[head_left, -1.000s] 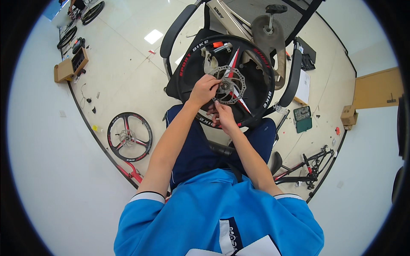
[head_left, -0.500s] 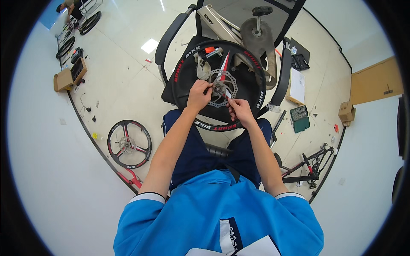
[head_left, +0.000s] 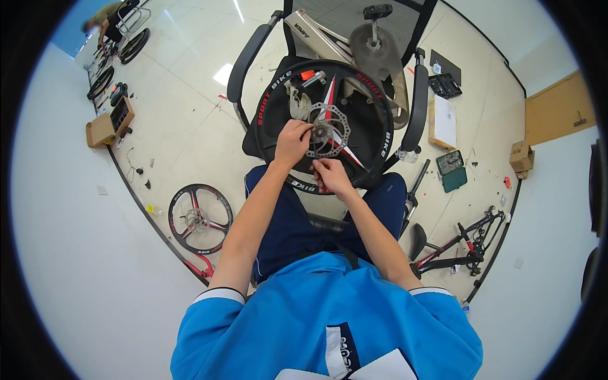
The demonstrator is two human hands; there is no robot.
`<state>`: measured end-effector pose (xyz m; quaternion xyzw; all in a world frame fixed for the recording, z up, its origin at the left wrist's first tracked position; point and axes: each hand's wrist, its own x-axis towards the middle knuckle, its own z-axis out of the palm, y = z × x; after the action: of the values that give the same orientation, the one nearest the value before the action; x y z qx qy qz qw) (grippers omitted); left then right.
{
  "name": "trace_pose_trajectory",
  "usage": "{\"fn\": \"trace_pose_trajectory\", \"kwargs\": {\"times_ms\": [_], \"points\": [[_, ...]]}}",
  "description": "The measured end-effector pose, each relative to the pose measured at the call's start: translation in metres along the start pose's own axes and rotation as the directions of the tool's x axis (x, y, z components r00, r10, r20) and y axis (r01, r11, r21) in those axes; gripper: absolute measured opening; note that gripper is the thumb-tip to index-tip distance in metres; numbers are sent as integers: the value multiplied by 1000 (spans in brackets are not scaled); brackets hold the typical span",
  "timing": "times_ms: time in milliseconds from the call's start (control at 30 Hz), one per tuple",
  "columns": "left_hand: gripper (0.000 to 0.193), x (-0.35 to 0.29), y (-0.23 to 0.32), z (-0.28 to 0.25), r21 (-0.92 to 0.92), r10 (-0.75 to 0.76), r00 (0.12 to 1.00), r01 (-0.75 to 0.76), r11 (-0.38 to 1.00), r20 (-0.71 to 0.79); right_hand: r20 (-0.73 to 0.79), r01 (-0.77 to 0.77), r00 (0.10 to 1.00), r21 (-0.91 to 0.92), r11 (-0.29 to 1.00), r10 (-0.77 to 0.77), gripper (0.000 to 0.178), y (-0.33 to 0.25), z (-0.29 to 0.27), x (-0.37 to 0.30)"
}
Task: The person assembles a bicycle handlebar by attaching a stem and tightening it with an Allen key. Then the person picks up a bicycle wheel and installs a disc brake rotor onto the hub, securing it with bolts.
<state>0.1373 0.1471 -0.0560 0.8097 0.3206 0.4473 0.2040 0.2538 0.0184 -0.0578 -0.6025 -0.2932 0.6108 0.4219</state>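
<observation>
A black three-spoke bicycle wheel (head_left: 387, 130) with red and white accents lies flat on a chair seat in front of me. Bolted at its centre is a silver disc brake rotor (head_left: 344, 126) around the hub (head_left: 321, 132). My left hand (head_left: 292, 143) is closed at the rotor's left side, thumb and finger pinched beside the hub; anything between them is too small to make out. Below the rotor, over the wheel's near part, my right hand (head_left: 330, 177) is closed with curled fingers, and what they hold is hidden. A whitish glove-like cloth (head_left: 297, 102) and an orange-ended tool (head_left: 309, 76) show through the wheel.
Chair armrests (head_left: 249, 62) flank the wheel. Behind it rests a pale bike frame part (head_left: 316, 38). Another wheel (head_left: 174, 214) lies on the floor at left, a dark bike frame (head_left: 465, 253) at right, near an open green case (head_left: 454, 180). A person (head_left: 113, 19) bends at far left.
My right hand has moved left and nearer to me, from the rotor's lower right edge to below it. The left hand stays beside the hub. The view has shifted slightly.
</observation>
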Motion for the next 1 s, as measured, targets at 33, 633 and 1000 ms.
{"fn": "trace_pose_trajectory", "kwargs": {"times_ms": [33, 633, 1000], "points": [[12, 1, 0, -1, 1, -2, 1000, 2, 1000, 9, 5, 10, 1000, 0, 1000, -10, 29, 0, -1, 1], [11, -8, 8, 12, 100, 53, 995, -45, 994, -79, 65, 128, 991, -184, 975, -118, 26, -24, -61, 1], [13, -38, 34, -4, 113, -28, 992, 42, 993, -122, 54, 416, 783, -786, 458, -620, 18, -32, -58, -22]]}}
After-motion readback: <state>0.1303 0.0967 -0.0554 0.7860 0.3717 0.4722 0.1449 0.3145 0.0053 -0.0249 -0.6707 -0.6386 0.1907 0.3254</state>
